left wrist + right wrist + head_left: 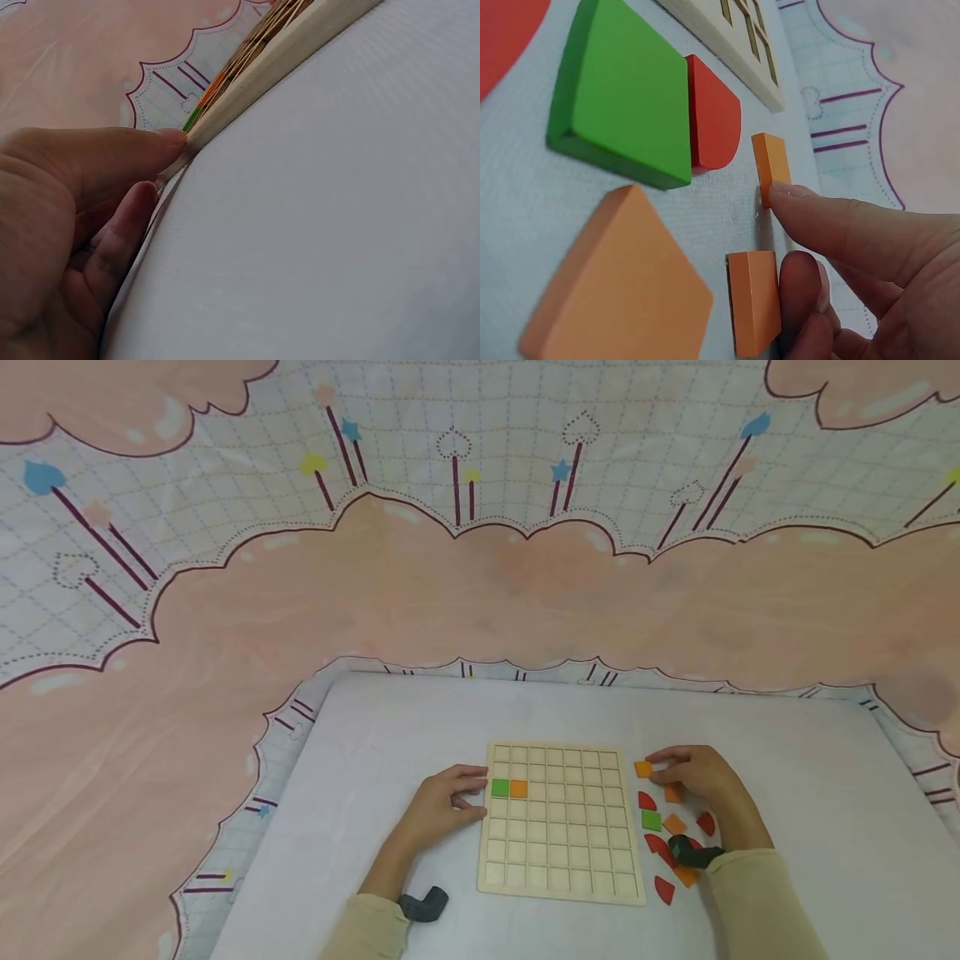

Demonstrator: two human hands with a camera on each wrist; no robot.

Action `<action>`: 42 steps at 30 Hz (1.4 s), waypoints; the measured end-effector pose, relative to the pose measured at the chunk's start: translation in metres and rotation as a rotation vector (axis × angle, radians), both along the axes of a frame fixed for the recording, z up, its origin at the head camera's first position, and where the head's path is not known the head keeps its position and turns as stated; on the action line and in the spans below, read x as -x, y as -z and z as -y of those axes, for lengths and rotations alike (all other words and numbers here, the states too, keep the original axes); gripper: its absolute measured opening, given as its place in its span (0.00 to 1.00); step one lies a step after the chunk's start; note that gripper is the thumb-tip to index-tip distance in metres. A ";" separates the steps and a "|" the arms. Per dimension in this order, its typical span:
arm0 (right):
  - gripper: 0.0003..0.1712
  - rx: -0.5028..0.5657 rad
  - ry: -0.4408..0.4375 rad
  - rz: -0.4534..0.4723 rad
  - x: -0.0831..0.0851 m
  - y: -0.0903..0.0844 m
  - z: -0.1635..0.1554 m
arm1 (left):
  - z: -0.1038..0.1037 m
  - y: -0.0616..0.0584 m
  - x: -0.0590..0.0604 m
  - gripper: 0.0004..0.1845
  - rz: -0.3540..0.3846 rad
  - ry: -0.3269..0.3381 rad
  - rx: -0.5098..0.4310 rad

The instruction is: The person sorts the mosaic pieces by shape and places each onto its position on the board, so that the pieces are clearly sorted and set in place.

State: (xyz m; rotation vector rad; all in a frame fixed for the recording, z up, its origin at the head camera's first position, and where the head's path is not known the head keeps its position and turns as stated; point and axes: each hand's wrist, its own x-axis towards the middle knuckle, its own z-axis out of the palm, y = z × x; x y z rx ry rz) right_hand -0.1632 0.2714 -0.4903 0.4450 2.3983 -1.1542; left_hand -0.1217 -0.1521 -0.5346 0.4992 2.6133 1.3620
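A pale wooden grid board [558, 843] lies on the white table, with a green square tile [500, 788] and an orange square tile [518, 789] side by side in cells near its left edge. My left hand [442, 806] touches that edge with its fingertips and thumb; the wrist view shows a fingertip against the board's rim [247, 86]. Beyond the board's right side, my right hand [697, 772] pinches another orange square tile [771, 165] between thumb and fingers. Its lower fingers lie beside a further orange tile [754, 300].
Right of the board are scattered loose pieces: a green square [651, 820], several red quarter-round pieces [664, 890] and more orange squares [675, 824]. The right wrist's dark strap mount [693, 853] covers some of them. A patterned cloth [525, 602] surrounds the white tabletop [390, 727].
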 end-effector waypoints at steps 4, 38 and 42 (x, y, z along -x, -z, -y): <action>0.25 0.002 0.001 -0.012 0.000 0.001 -0.001 | 0.000 -0.001 -0.001 0.25 0.006 0.008 -0.004; 0.22 -0.047 -0.067 -0.099 -0.008 0.000 -0.001 | 0.001 -0.002 -0.003 0.25 0.038 0.023 -0.057; 0.22 -0.032 -0.061 -0.084 -0.011 0.000 -0.002 | 0.001 -0.001 -0.004 0.26 0.047 0.027 -0.059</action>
